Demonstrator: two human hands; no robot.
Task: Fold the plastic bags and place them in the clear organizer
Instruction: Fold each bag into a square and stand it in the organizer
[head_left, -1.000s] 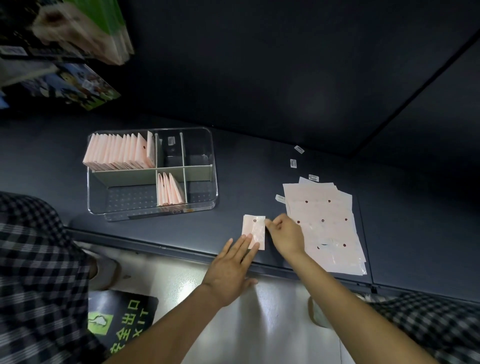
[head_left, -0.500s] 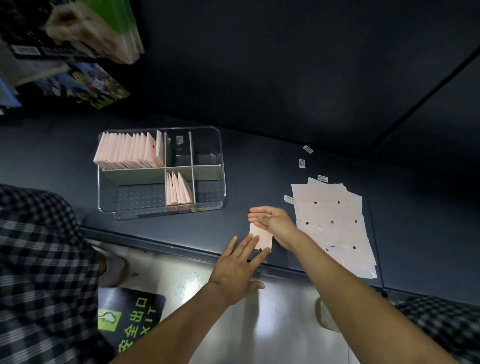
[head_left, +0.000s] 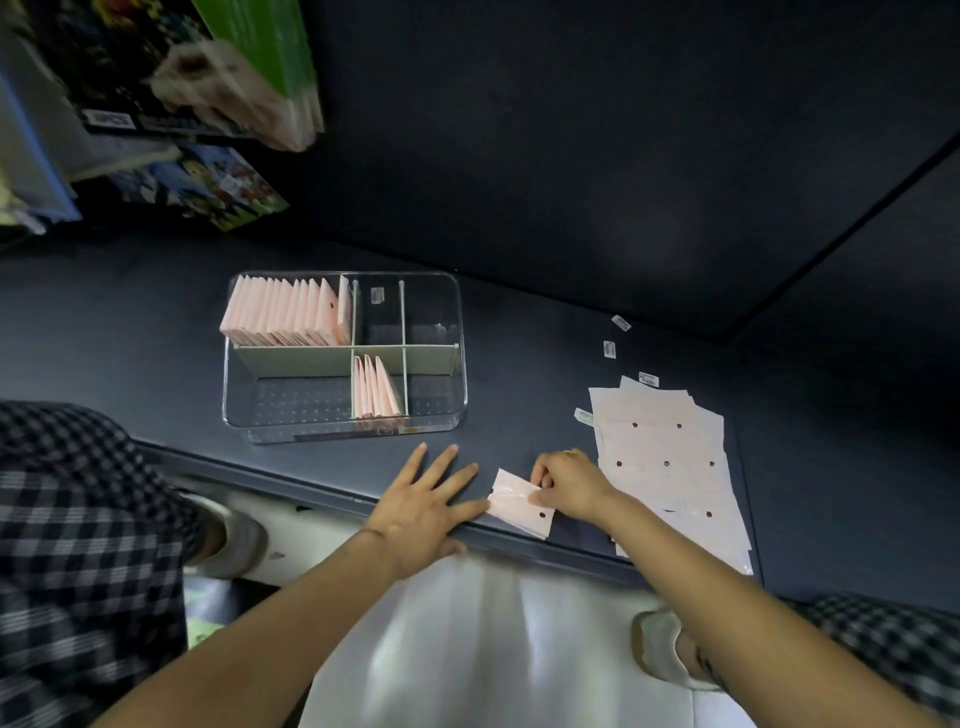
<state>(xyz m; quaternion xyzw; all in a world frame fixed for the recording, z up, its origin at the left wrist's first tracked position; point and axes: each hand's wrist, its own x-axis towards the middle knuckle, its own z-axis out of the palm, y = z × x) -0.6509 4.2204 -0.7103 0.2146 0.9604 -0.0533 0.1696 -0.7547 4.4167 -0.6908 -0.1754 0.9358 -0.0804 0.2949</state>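
A: Where is the bag now?

B: The folded plastic bag (head_left: 522, 503) lies flat near the front edge of the dark shelf (head_left: 545, 364), at five o'clock from the clear organizer (head_left: 344, 358).

A: And the hands?

B: The left hand (head_left: 426, 499) is spread flat on the shelf, one fingertip touching the bag's left edge. The right hand (head_left: 569, 486) has curled fingers and pinches the bag at its right side.

A: Other bags?

B: A stack of unfolded bags (head_left: 670, 462) lies at three o'clock from the right hand. Folded bags (head_left: 285, 314) stand in the organizer's far-left compartment, a few more (head_left: 375, 388) in the near-middle one.
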